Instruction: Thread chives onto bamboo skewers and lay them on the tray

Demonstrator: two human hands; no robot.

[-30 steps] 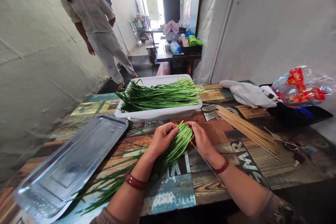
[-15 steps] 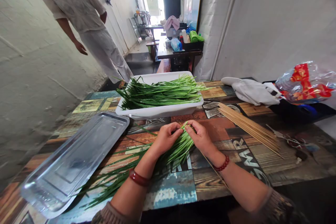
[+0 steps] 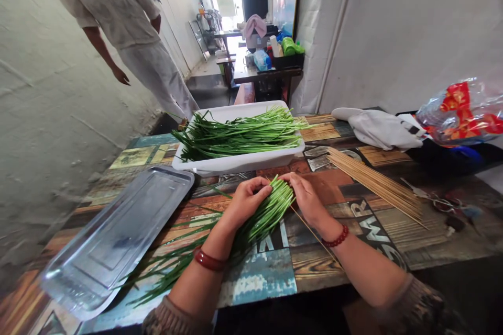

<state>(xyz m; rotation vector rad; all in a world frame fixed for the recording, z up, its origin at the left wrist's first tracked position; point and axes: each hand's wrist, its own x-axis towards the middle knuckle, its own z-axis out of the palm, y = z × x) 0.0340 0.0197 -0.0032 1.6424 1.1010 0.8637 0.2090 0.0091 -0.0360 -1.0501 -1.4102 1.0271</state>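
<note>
A bunch of Chinese chives (image 3: 261, 220) lies across the table in front of me, pale stem ends at the upper right and dark leaves trailing to the lower left. My left hand (image 3: 250, 200) is closed on the bunch near the stem ends, thumb on top. At the tips of the stems, my right hand (image 3: 308, 200) is open, its fingers stretched out along them. One thin bamboo skewer (image 3: 314, 234) slants from the bunch down under my right wrist; its upper end is hidden by the stems.
Behind the bunch stands a white plastic tub (image 3: 239, 165) full of more chives (image 3: 243, 133). A metal tray (image 3: 118, 241) lies at the left. To the right are bamboo skewers (image 3: 373, 186), keys (image 3: 451, 214), a pale cap (image 3: 379, 128) and plastic packaging (image 3: 463, 110). Another person (image 3: 121, 26) stands beyond.
My right hand has let go its pinch on the stem tips and shifted slightly right, fingers now straighter. More stem ends show between the hands. My left hand stays on the bunch.
</note>
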